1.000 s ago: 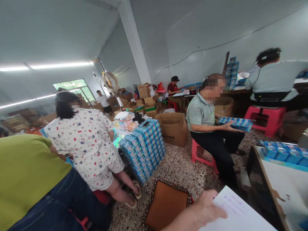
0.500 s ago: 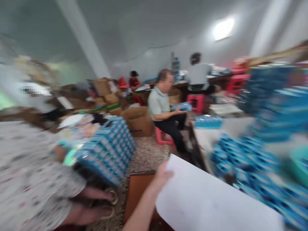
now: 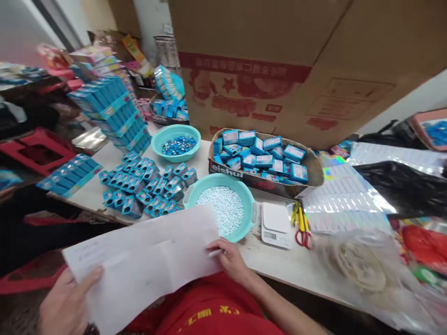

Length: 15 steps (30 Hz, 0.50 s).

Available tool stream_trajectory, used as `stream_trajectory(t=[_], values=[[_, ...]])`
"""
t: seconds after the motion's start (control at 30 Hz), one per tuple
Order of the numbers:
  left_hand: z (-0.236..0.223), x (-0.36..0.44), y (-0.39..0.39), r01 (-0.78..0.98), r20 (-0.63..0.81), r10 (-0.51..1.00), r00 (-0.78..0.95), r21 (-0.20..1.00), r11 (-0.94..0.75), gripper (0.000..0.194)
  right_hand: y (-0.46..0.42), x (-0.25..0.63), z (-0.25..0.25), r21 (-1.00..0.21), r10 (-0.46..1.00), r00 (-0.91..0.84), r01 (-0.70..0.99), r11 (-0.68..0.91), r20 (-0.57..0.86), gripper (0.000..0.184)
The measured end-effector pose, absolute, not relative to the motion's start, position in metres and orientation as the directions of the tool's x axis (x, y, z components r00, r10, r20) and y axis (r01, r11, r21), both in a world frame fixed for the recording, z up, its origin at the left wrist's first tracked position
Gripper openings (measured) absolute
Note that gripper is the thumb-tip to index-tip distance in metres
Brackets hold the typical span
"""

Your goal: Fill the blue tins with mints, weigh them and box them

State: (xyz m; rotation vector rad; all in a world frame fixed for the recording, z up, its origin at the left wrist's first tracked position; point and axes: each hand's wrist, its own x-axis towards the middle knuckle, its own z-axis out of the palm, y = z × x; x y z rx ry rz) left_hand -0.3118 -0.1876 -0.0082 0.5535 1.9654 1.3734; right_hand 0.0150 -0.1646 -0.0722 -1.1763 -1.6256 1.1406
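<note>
I hold a white sheet of paper [image 3: 146, 260] in front of my red shirt, over the near table edge. My left hand [image 3: 64, 304] grips its lower left corner, thumb on top. My right hand [image 3: 228, 260] pinches its right edge, and a thin white stick shows between the fingers. Just beyond the sheet stands a teal bowl of small white pellets [image 3: 223, 209]. A second teal bowl [image 3: 176, 142] with blue pieces sits farther back.
Several small blue boxes [image 3: 146, 188] lie on the white table [image 3: 279, 265], more in a cardboard tray [image 3: 260, 156] and in stacks [image 3: 115, 111] at the left. A small scale [image 3: 275, 223], scissors [image 3: 302, 228], holographic sheets [image 3: 344, 200] and a large carton [image 3: 279, 60] are also here.
My head has swung from the room with seated people round and down to the table. The sheet is now lower, and my right hand has joined my left on it.
</note>
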Motion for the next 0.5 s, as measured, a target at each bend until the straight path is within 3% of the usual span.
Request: stream_trajectory(t=[0.1, 0.17, 0.3, 0.5], values=[[-0.007, -0.247, -0.15, -0.132, -0.337, 0.807, -0.485, 0.941, 0.313, 0.053, -0.185, 0.081, -0.066, -0.95, 0.997, -0.042, 0.305, 0.07, 0.06, 0.023], [-0.012, -0.196, -0.134, -0.158, -0.384, 0.872, -0.303, 0.923, 0.352, 0.061, -0.205, 0.128, -0.065, -0.922, 0.988, 0.149, 0.377, -0.085, -0.03, 0.027], [-0.037, -0.098, -0.125, -0.165, -0.409, 0.909, 0.086, 0.894, 0.417, 0.052, -0.269, 0.204, -0.072, -0.82, 0.845, 0.514, 0.415, -0.395, -0.147, 0.036], [-0.083, -0.017, -0.151, 0.205, -0.384, 0.863, 0.329, 0.921, 0.331, 0.03, -0.376, 0.233, -0.093, -0.681, 0.634, 0.737, 0.342, -0.647, -0.232, 0.04]])
